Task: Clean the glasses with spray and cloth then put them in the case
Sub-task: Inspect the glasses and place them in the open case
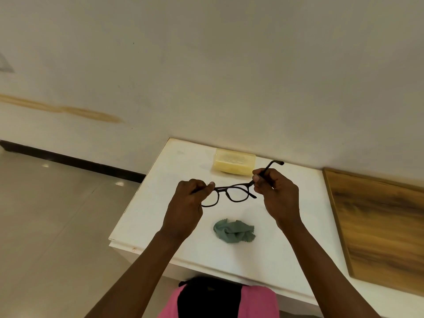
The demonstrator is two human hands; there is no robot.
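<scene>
Both hands hold the glasses (229, 192) above the white desk (286, 249). Left hand (185, 207) grip pinches one temple arm; right hand (275, 191) grip pinches the other. Green cloth (232, 230) lies crumpled below them. Yellow case (234, 164) sits closed near the wall.

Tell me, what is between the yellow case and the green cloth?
In the head view, the glasses hang between the case and the cloth, held above the white table by the left hand and right hand.
</scene>
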